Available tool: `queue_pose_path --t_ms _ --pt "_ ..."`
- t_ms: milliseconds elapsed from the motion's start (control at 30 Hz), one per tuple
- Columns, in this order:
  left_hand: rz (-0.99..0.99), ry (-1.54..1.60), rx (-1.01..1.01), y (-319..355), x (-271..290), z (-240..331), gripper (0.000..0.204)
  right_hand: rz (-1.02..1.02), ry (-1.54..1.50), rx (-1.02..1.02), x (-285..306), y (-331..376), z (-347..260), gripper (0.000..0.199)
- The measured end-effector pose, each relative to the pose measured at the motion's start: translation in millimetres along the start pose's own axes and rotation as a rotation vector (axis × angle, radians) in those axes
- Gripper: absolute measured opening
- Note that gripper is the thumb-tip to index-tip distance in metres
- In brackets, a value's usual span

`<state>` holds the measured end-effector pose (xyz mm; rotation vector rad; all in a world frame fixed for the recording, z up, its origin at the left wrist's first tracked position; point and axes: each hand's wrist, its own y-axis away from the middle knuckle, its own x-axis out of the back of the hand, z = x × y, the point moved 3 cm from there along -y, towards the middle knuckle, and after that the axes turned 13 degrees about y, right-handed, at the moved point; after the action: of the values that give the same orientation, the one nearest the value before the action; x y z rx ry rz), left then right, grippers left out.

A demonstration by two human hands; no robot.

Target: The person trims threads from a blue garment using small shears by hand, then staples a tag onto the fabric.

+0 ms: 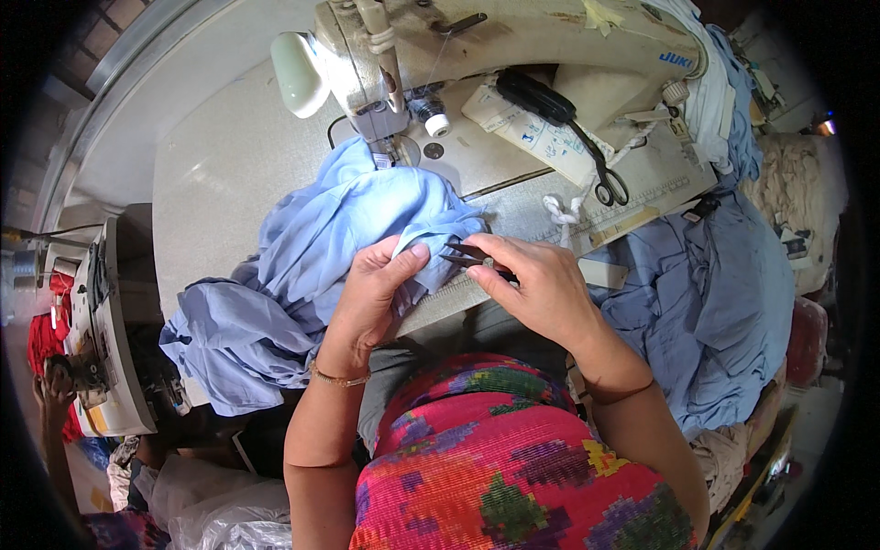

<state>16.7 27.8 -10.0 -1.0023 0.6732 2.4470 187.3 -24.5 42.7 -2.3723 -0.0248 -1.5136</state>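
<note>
A light blue garment (367, 206) lies bunched on the sewing machine table, its upper part close to the needle area. My left hand (385, 275) pinches an edge of this cloth between thumb and fingers. Just to its right, my right hand (536, 275) is closed on small dark thread snips (467, 257). The two blades are apart and point left at the held cloth edge. Above the cloth stands the sewing machine (513, 46), its presser foot beside the garment. Whether a thread lies between the blades is too small to tell.
Black-handled scissors (605, 174) and a paper with handwriting (522, 128) lie under the machine arm. White cord (561, 211) sits near a ruler strip. More blue garments (706, 293) are heaped at right. At far left, another person's hand (55, 385) is beside a second machine (110, 348).
</note>
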Motion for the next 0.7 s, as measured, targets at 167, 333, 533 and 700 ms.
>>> queue_pose_path --t_ms 167,333,533,700 --pt "-0.003 -0.009 -0.002 -0.2 0.2 0.0 0.017 0.018 -0.001 0.001 -0.3 0.9 -0.3 0.025" --pt "0.005 -0.005 -0.006 -0.6 3.0 -2.1 0.017 0.017 -0.009 -0.006 -1.4 1.2 -0.8 0.025" --pt "-0.003 0.002 -0.012 0.1 -0.3 -1.2 0.016 0.002 0.015 0.002 -1.3 1.2 -0.2 0.025" --pt "-0.003 -0.008 -0.012 -0.1 0.5 -1.5 0.016 0.008 0.038 0.013 -0.5 1.7 0.3 0.025"
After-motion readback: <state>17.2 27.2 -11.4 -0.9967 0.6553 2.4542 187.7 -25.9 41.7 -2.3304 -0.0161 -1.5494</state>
